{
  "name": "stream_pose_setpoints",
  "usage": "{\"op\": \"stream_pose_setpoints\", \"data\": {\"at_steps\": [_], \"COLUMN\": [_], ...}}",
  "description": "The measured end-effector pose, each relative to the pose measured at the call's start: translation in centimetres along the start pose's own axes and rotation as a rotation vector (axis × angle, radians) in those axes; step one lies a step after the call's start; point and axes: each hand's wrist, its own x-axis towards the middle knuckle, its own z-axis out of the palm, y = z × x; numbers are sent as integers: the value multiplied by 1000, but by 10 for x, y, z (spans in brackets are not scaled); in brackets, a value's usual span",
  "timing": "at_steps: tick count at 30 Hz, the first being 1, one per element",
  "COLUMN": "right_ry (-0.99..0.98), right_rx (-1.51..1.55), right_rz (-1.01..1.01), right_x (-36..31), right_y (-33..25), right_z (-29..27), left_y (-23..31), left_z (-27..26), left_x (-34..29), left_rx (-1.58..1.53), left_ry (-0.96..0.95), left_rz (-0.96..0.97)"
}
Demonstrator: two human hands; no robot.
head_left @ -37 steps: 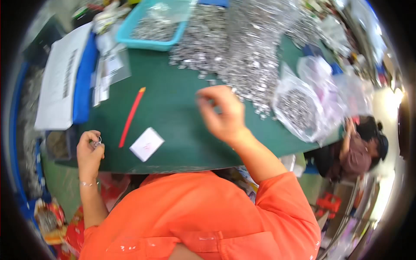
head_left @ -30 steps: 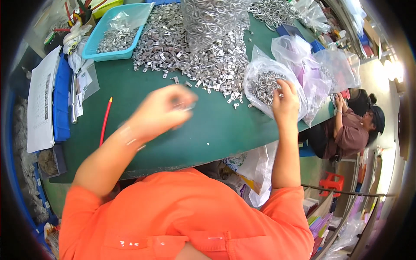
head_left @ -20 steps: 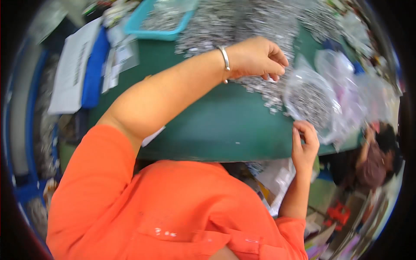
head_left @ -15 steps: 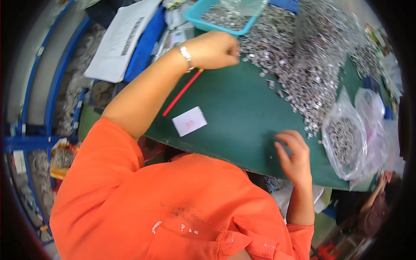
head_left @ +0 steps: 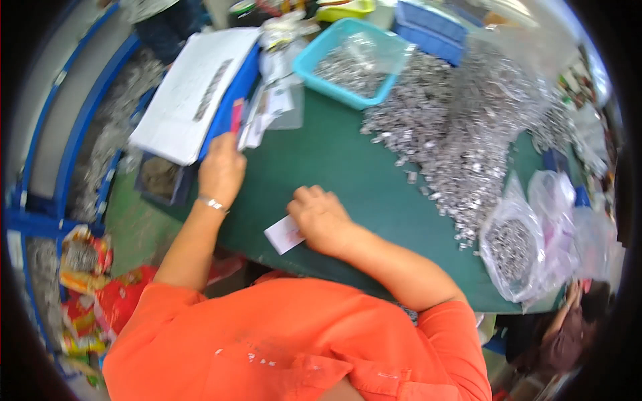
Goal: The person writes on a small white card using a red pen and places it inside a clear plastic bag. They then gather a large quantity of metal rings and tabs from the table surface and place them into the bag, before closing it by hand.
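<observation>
At the left, my left hand (head_left: 224,172) is closed around a thin red stick, perhaps a pen (head_left: 237,116), whose end points away beside the blue folder (head_left: 231,100). Near the front edge of the green table, my right hand (head_left: 322,217) has its fingers curled at the right side of a small white paper card (head_left: 281,235) with a red mark. The hand hides part of the card; its thumb and fingertips are partly covered.
Small silvery metal parts (head_left: 461,147) form a large heap at the right, with a clear plastic bag of more (head_left: 511,250) beside it. A turquoise tray (head_left: 364,101) and a blue bin (head_left: 428,32) stand behind. White papers (head_left: 190,87) lie on the folder.
My left hand has moved left and nearer, and the red stick from the table is now in it. My right hand has come left onto the card. The view has shifted.
</observation>
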Motion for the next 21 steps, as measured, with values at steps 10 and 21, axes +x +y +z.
{"op": "stream_pose_setpoints", "data": {"at_steps": [10,21], "right_ry": [50,737], "right_rx": [110,-455], "right_rz": [47,1178], "right_x": [-48,-331], "right_y": [4,85], "right_z": [-19,-135], "left_y": [6,158], "left_z": [10,4], "left_x": [-13,17], "left_rx": [117,-682], "left_ry": [-221,-403], "left_rz": [-177,202]}}
